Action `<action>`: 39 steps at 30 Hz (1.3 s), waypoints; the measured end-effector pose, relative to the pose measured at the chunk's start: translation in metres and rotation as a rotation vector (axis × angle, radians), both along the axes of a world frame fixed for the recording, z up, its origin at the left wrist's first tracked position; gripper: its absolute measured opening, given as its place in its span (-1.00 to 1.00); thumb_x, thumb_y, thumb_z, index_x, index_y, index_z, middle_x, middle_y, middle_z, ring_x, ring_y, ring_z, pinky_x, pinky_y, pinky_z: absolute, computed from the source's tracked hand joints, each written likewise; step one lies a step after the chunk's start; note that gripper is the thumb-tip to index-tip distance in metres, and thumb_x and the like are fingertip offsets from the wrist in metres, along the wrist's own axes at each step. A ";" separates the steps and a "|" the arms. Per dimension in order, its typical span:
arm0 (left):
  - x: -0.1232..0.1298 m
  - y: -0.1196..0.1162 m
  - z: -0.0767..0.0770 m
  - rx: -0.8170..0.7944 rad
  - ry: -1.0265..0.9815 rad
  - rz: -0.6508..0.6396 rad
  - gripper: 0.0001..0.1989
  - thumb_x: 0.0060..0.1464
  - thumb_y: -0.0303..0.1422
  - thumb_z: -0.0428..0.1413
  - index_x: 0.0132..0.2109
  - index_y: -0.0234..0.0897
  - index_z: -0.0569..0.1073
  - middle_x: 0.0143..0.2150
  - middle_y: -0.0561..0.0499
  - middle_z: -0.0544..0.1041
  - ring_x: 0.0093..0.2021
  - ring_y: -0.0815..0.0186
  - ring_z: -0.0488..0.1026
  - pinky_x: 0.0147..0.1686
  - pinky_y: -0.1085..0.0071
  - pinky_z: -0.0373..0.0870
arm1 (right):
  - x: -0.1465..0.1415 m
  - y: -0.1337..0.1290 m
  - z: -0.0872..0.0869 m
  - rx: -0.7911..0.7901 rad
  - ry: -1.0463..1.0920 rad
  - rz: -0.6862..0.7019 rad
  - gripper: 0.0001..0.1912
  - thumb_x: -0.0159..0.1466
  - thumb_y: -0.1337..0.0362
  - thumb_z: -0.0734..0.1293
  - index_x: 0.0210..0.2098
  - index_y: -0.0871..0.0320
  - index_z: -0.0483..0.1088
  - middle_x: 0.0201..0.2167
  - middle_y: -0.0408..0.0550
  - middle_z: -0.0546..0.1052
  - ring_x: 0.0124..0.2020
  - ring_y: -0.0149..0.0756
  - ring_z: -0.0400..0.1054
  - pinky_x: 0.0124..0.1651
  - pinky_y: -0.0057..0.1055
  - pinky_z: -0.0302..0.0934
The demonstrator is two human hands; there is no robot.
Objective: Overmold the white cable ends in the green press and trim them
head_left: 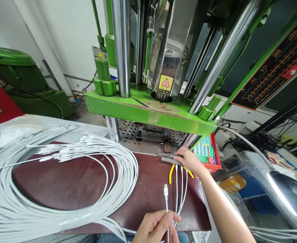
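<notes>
Near the front edge of the board, my left hand [157, 226] pinches a white cable [167, 207], its connector [166, 190] pointing up and away from me. Farther off, my right hand [187, 158] has its fingers bent together at the right end of a flat metal mould [170, 160]. What lies under those fingertips is hidden. Several white cables [181, 185] run from the mould's near side toward me, beside my left hand. The yellow handles of a pair of pliers [172, 174] spread out around these cables.
A large coil of white cables [128, 175] covers the left of the brown board [148, 184]. Behind the mould stands a green press [148, 113] with steel columns and a perforated bed [130, 135]. A red box with buttons [215, 158] and a lamp [285, 195] are at right.
</notes>
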State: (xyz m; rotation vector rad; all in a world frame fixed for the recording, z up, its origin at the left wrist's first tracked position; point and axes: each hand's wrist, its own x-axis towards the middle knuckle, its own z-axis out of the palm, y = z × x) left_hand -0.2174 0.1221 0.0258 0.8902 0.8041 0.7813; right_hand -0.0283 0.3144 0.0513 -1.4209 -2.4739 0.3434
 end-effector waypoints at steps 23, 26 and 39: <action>0.016 -0.009 0.013 0.010 0.124 -0.168 -0.42 0.07 0.11 -0.06 -0.25 -0.39 0.47 -0.75 0.16 0.24 -0.74 0.51 0.01 -0.68 0.54 -0.04 | -0.020 -0.162 0.043 -0.322 0.662 -0.074 -0.82 0.21 0.22 0.40 -0.18 0.03 0.50 -0.34 -0.20 0.52 -0.33 -0.39 0.37 -0.23 -0.50 0.21; 0.019 -0.010 0.016 0.036 0.154 -0.177 -0.44 0.09 0.09 -0.06 -0.27 -0.38 0.48 -0.75 0.16 0.24 -0.74 0.51 0.00 -0.67 0.53 -0.05 | -0.017 -0.164 0.041 -0.341 0.678 -0.174 -0.80 0.25 0.19 0.35 -0.44 0.12 0.51 -0.51 -0.20 0.50 -0.48 -0.43 0.32 -0.38 -0.53 0.17; 0.024 -0.014 0.014 0.095 0.211 -0.203 -0.44 0.11 0.08 -0.08 -0.32 -0.38 0.46 -0.76 0.17 0.21 -0.73 0.51 0.01 -0.64 0.52 -0.02 | -0.005 -0.175 0.038 -0.464 0.761 -0.205 -0.78 0.27 0.15 0.31 -0.34 0.15 0.52 -0.52 -0.18 0.53 -0.48 -0.40 0.35 -0.42 -0.53 0.18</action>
